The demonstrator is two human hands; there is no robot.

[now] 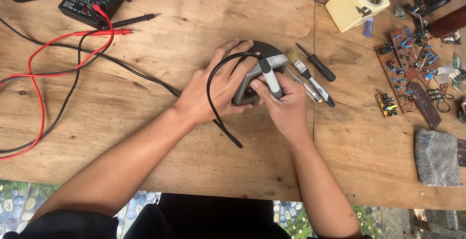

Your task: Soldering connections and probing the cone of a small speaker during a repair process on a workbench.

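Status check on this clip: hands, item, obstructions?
Left hand steadies small grey box-shaped device. Right hand grips grey-handled tool. Black cable loops over left hand.

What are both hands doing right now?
Left hand: closed on the grey device, with the black cable looping over it.
Right hand: closed on a grey-white tool.

Head camera, looking steeply down (nearly overhead), close above wooden workbench [145,122]
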